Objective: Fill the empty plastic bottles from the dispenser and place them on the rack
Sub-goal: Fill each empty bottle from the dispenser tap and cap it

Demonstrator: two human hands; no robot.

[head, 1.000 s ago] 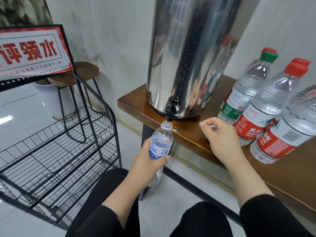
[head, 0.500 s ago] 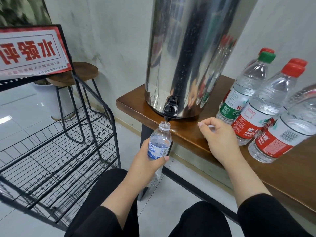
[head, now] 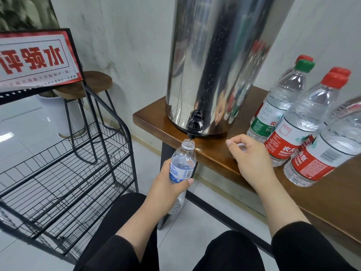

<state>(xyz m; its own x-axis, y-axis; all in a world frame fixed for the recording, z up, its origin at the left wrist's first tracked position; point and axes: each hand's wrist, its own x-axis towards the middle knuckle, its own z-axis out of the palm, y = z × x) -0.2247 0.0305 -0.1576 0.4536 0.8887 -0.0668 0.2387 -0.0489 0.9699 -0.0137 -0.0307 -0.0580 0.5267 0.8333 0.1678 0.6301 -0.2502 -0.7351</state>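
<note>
My left hand [head: 168,186] grips a small clear bottle with a blue label [head: 182,165], uncapped, its mouth right under the black tap [head: 194,127] of the tall steel dispenser [head: 220,61]. A thin stream of water runs from the tap into the bottle. My right hand [head: 252,159] rests on the wooden table [head: 218,161] with its fingers curled round a small white cap [head: 242,147]. The black wire rack [head: 64,169] stands to the left with bare shelves.
Several larger capped bottles with red and green labels [head: 289,137] stand and lean on the table at the right. A round wooden stool [head: 91,83] and a white pot [head: 56,114] sit behind the rack. A red-and-white sign [head: 35,59] tops the rack. My black-trousered knees are below.
Almost nothing has moved. My left hand keeps the bottle under the tap and my right hand stays on the table edge; the view has shifted very slightly.
</note>
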